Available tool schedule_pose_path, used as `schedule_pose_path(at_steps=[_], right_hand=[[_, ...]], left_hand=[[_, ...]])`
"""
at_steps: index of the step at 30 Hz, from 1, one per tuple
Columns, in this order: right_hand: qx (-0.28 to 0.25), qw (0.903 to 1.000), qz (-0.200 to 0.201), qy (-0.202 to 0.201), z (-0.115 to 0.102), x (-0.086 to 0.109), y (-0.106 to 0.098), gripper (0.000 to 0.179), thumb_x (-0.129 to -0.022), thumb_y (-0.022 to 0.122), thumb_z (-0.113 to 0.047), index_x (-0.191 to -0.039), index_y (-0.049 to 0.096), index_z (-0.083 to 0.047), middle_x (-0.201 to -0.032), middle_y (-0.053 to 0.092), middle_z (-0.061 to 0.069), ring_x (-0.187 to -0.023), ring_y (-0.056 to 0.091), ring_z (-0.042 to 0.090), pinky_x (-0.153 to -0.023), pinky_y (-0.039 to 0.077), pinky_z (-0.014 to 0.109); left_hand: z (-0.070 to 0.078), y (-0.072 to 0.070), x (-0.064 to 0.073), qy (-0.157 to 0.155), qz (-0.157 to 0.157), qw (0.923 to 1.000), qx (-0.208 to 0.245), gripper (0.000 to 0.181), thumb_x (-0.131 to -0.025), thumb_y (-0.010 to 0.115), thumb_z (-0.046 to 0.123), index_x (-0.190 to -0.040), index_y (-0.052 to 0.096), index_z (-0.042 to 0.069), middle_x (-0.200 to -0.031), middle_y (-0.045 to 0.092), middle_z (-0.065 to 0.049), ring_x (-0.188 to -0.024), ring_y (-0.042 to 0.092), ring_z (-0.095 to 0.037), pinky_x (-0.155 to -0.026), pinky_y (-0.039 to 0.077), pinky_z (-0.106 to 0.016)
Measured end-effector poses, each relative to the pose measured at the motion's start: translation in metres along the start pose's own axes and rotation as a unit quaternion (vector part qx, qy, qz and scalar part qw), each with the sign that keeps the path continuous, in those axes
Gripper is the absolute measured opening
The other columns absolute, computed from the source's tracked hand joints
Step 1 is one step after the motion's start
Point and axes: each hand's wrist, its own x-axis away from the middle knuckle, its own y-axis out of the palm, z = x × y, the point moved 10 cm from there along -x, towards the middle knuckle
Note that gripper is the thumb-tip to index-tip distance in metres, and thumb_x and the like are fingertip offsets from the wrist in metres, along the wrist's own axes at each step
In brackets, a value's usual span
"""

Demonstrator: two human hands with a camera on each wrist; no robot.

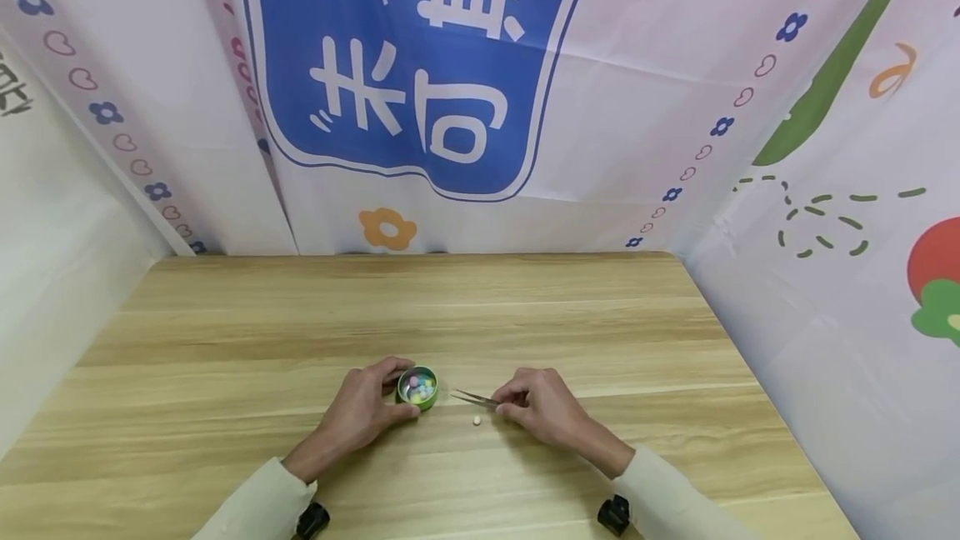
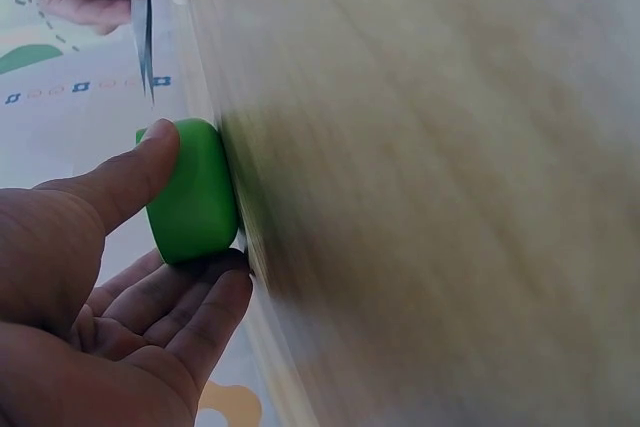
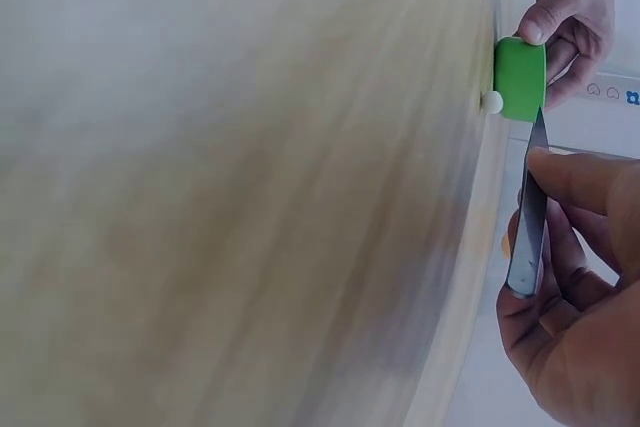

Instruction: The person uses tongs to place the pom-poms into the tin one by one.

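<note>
My left hand (image 1: pixel 366 408) grips a small round green tin (image 2: pixel 195 197) between thumb and fingers, and its base sits at the tabletop. Inside lie several small balls (image 1: pixel 420 387) in pink, yellow and blue. To the right, my right hand (image 1: pixel 542 405) pinches a pair of metal tweezers (image 1: pixel 474 398) between thumb and fingers. Their slightly parted tips point left at the tin, with a short gap before it in the head view. One small whitish ball (image 1: pixel 477 421) lies on the table just nearer to me than the tweezers. Nothing shows between the tips.
The wood-grain table (image 1: pixel 570 307) stretches around both hands. Behind it hangs a printed cloth (image 1: pixel 600 157) with a blue sign and flowers, and more white cloth (image 1: pixel 810 315) borders the right side. Black straps with small devices (image 1: pixel 615 515) sit at both wrists.
</note>
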Motion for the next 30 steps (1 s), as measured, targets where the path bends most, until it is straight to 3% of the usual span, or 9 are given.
schedule_pose_path(at_steps=[15, 30], right_hand=[[0.01, 0.9997, -0.013, 0.016, 0.016, 0.023, -0.008, 0.01, -0.083, 0.078, -0.01, -0.092, 0.079, -0.011, -0.077, 0.065, -0.01, -0.066, 0.052, -0.004, -0.058, 0.049, 0.016], [-0.009, 0.9993, -0.037, -0.002, 0.018, 0.028, -0.004, 0.009, -0.083, 0.078, -0.013, -0.092, 0.079, -0.016, -0.076, 0.065, -0.012, -0.067, 0.052, -0.004, -0.058, 0.048, 0.016]], left_hand=[[0.0, 0.0, -0.001, -0.002, 0.002, 1.0, -0.005, 0.058, -0.07, 0.089, 0.015, -0.122, 0.064, 0.004, -0.117, 0.072, -0.015, -0.107, 0.07, -0.032, -0.092, 0.058, -0.044], [0.0, 0.001, -0.001, 0.001, 0.001, 1.0, -0.008, 0.058, -0.07, 0.089, 0.015, -0.122, 0.064, 0.004, -0.116, 0.072, -0.015, -0.106, 0.07, -0.031, -0.091, 0.058, -0.043]])
